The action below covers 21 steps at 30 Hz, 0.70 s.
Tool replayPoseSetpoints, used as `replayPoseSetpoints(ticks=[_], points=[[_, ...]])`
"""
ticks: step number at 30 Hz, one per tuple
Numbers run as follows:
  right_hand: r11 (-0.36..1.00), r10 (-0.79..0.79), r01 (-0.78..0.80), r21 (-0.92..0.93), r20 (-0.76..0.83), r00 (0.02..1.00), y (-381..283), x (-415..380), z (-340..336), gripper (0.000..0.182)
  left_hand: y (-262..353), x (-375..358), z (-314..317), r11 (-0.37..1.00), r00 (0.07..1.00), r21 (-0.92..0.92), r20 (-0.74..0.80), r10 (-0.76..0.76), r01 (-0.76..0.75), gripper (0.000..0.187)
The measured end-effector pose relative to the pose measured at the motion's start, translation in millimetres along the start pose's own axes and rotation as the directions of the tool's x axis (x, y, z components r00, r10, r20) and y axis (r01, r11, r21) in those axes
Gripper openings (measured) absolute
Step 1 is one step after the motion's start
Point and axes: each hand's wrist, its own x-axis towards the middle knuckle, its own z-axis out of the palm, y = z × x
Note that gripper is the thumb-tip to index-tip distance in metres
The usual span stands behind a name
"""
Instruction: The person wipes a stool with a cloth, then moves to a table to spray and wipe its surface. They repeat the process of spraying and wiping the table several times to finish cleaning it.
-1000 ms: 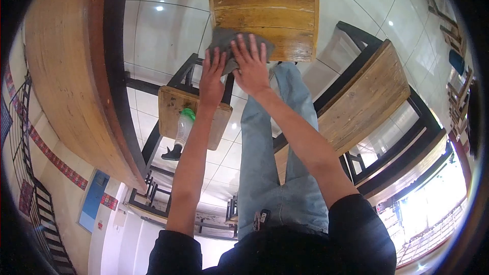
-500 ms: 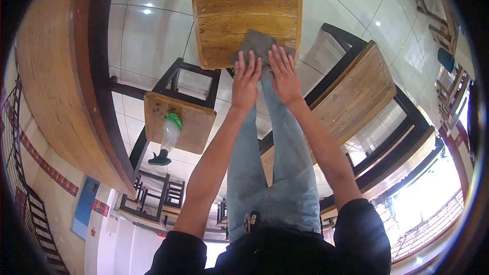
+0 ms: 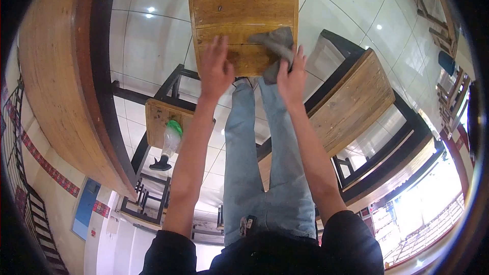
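Note:
A grey cloth (image 3: 279, 40) lies bunched and folded over the front right part of a wooden stool seat (image 3: 244, 2). My right hand (image 3: 291, 82) is at the seat's right front corner, with the cloth's edge between thumb and fingers. My left hand (image 3: 216, 75) is over the seat's front left part, away from the cloth, its fingers apart and slightly blurred. Nothing is in it.
A spray bottle (image 3: 170, 140) with a green band lies on a smaller wooden stool (image 3: 155, 114) at left. A long wooden table (image 3: 56, 71) runs along the left side. Another wooden bench (image 3: 351, 102) with dark legs stands at right, on the tiled floor (image 3: 153, 40).
Both hands were flat together on the cloth at the seat's front edge. They have since parted; the left came off the cloth leftward, and the cloth shifted right with the right hand.

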Motion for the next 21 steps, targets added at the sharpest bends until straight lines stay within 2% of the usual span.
replayPoseSetpoints(ticks=[1,3,4,5,6,7,8,9,11,13,14,16,18,19,21], points=[[1.0,0.007,-0.007,-0.002,0.002,1.0,-18.1,5.6,-14.4,0.071,-13.9,-6.4,-3.8,0.997,0.996,0.039,-0.056,-0.065,0.068,0.078],[0.941,0.102,-0.122,0.316,0.077,0.992,-48.6,17.1,-38.6,0.074,-30.0,-12.5,-16.2,0.996,0.992,-0.005,-0.081,-0.094,0.094,0.078],[0.941,0.102,-0.121,0.315,0.077,0.992,-46.4,14.2,-39.8,0.074,-34.5,-16.3,-19.1,0.992,0.986,-0.049,-0.107,-0.125,0.12,0.077],[0.973,-0.053,0.05,0.225,0.007,0.999,-40.9,9.8,-39.1,0.077,-37.6,-20.5,-19.2,0.991,0.986,-0.05,-0.109,-0.126,0.121,0.077],[0.968,-0.213,0.217,0.125,-0.047,0.976,-34.7,7.1,-35.8,0.08,-40.3,-25.3,-20.2,0.99,0.99,0.092,-0.101,-0.095,0.105,0.076],[0.968,-0.213,0.217,0.125,-0.044,0.976,-26.7,5.4,-30.7,0.08,-42.6,-30.3,-20.5,0.969,0.994,0.231,-0.086,-0.068,0.086,0.076],[0.944,-0.317,0.319,-0.08,0.038,0.948,-17.9,4.2,-24.4,0.083,-44.2,-34.6,-18.1,0.969,0.994,0.232,-0.087,-0.071,0.09,0.076],[0.866,-0.398,0.421,-0.27,0.139,0.907,-10.7,3.5,-17.4,0.086,-44.1,-37.6,-14.4,0.97,0.995,0.226,-0.068,-0.07,0.084,0.075],[0.842,-0.402,0.425,-0.331,0.14,0.905,3.1,17.2,5.3,0.086,-38.8,-43.9,-9.0,0.971,0.996,0.221,-0.05,-0.077,0.086,0.076],[0.816,-0.405,0.425,-0.392,0.137,0.904,11.7,35.3,23.2,0.086,-33.3,-47.8,-4.8,0.943,0.985,0.299,0.045,-0.166,0.145,0.086],[0.792,-0.433,0.443,-0.421,0.125,0.893,15.4,45.5,29.1,0.086,-35.6,-46.3,-3.2,0.943,0.985,0.299,0.042,-0.166,0.146,0.086],[0.768,-0.451,0.456,-0.45,0.125,0.884,17.5,64.6,39.7,0.085,-42.6,-51.3,0.3,0.898,0.971,0.408,0.092,-0.221,0.166,0.088],[0.819,-0.413,0.347,-0.456,-0.049,0.91,10.6,89.3,50.6,0.085,-41.5,-57.6,2.1,0.893,0.964,0.409,0.096,-0.247,0.188,0.089],[0.819,-0.415,0.351,-0.454,-0.047,0.909,0.9,107.8,56.9,0.085,-41.4,-53.5,2.0,0.894,0.965,0.407,0.092,-0.246,0.189,0.091],[0.86,-0.435,0.324,-0.393,-0.236,0.869,-20.3,143.8,69.2,0.084,-41.3,-51.7,-0.6,0.894,0.963,0.407,0.102,-0.248,0.187,0.091]])
